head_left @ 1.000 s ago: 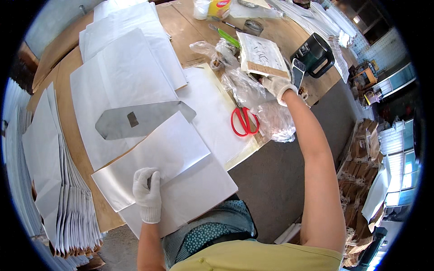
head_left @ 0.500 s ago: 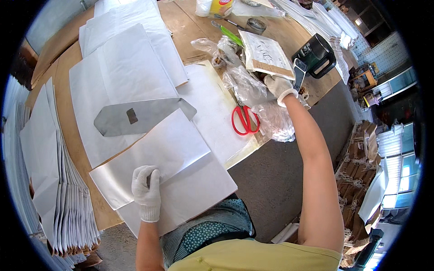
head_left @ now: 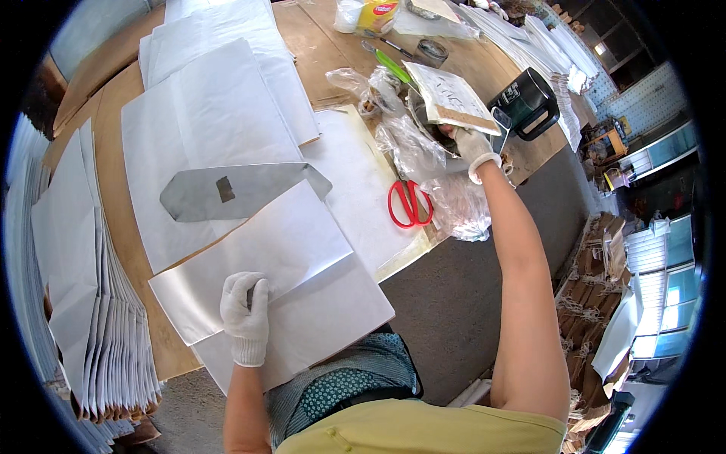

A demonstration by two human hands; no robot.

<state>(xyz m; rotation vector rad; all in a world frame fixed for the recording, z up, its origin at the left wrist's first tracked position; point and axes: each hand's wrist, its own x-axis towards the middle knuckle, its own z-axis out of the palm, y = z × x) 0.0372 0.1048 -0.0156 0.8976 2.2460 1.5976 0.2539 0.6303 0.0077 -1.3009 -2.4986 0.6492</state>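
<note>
My left hand (head_left: pixel 246 310), in a white knit glove, rests on a folded white paper sheet (head_left: pixel 295 238) near the table's front edge. Its fingers are curled toward the thumb; whatever they hold, if anything, is hidden. At the right, my gloved right hand (head_left: pixel 474 145) reaches in under a tilted white board (head_left: pixel 450 92) with handwriting, among clear plastic bags (head_left: pixel 412 144). The board hides its fingertips. Red-handled scissors (head_left: pixel 410 204) lie left of that hand. Beyond the folded sheet is a grey elongated plate (head_left: pixel 246 191) with a dark patch.
Large white sheets (head_left: pixel 204 113) cover the table's left part. Folded paper stacks (head_left: pixel 98 303) stand at the far left. A black mug (head_left: pixel 525 102) stands right of the board. A green-handled tool (head_left: pixel 391 64), a glass jar (head_left: pixel 431 53) and a yellow package (head_left: pixel 376 17) lie farther back.
My right hand has shifted slightly, and the board above it has moved a little to the right and tilted. My left hand stays on the folded sheet.
</note>
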